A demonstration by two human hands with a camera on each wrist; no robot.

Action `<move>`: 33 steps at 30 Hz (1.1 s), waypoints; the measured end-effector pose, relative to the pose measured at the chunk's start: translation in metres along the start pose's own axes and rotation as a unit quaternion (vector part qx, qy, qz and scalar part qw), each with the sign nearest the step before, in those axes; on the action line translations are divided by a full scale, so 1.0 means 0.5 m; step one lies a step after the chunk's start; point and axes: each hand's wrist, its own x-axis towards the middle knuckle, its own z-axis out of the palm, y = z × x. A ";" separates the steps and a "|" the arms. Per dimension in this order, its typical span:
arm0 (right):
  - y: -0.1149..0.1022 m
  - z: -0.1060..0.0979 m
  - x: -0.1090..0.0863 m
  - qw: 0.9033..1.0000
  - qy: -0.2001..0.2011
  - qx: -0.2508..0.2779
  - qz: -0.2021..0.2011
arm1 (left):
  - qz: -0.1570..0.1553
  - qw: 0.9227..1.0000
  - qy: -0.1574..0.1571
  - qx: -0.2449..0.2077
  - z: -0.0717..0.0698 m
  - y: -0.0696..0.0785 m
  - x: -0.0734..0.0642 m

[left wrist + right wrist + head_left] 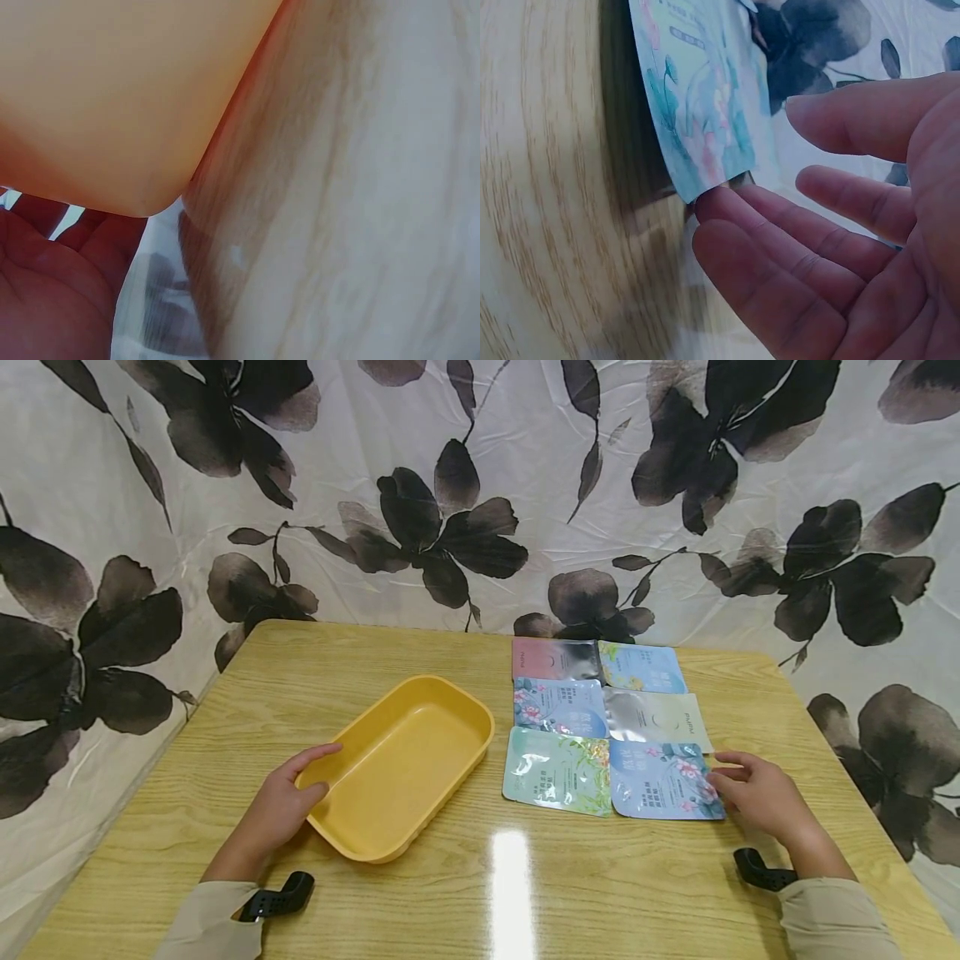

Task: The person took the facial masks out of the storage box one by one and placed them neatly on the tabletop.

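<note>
A yellow rectangular plastic basin (397,777) sits slanted on the wooden table. My left hand (281,802) holds its near left rim, the thumb over the inner side; in the left wrist view the fingers (90,232) pass behind the basin wall (112,105). To the right lie several flat sachets that look like face mask packets, in two columns. At the front right one, a blue floral packet (663,781), is my right hand (765,793). Seen from the right wrist, its fingertips (716,202) are right at the packet's edge (705,127), with the thumb (847,120) held apart.
Beside the blue packet lies a green packet (558,772). Behind are another blue floral one (558,706), a silver and pale yellow one (656,714), a pink and black one (555,658) and a light blue one (645,668). A flower-print cloth (555,543) hangs behind the table.
</note>
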 end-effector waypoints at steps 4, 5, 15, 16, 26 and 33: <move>-0.004 -0.001 -0.005 1.000 0.006 -0.009 -0.004 | 0.002 1.000 -0.001 0.014 -0.001 -0.001 0.002; -0.006 -0.001 -0.007 1.000 0.008 -0.012 -0.006 | 0.002 1.000 -0.001 0.020 -0.001 -0.002 0.002; -0.050 0.008 -0.026 0.997 0.045 -0.038 -0.044 | 0.020 0.992 -0.007 0.123 -0.019 0.014 0.005; -0.057 0.010 -0.028 0.997 0.048 -0.038 -0.045 | 0.021 0.990 -0.010 0.138 -0.021 0.020 0.006; -0.125 0.031 -0.042 0.989 0.070 -0.061 -0.112 | 0.085 0.971 -0.013 0.225 -0.025 0.105 0.011; -0.175 0.032 -0.034 0.979 0.071 -0.089 -0.167 | 0.144 0.949 0.022 0.280 -0.014 0.190 0.017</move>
